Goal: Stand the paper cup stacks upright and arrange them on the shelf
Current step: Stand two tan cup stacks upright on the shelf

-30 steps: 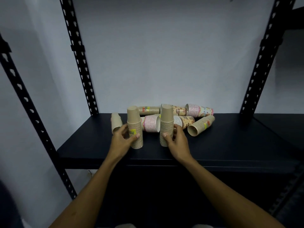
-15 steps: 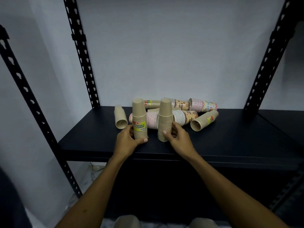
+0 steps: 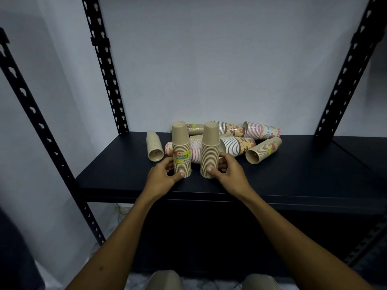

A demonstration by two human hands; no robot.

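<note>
Your left hand point(image 3: 162, 176) wraps base of labelled brown stack point(image 3: 181, 150); right hand point(image 3: 225, 171) wraps base of plain brown stack point(image 3: 210, 151). Both stand upright, mouths down, near front of black shelf point(image 3: 293, 181). Step in hand, by appearance: setting first two stacks. Next: release gently, reach fallen stacks point(image 3: 238, 144) behind. Yellow-green label reads "DISPOSABLE TABLEWARE", partly cut off.

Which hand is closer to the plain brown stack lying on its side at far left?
Left. The left hand grips the labelled upright stack just right of that lying stack; the right hand holds the other upright stack, farther right.
</note>
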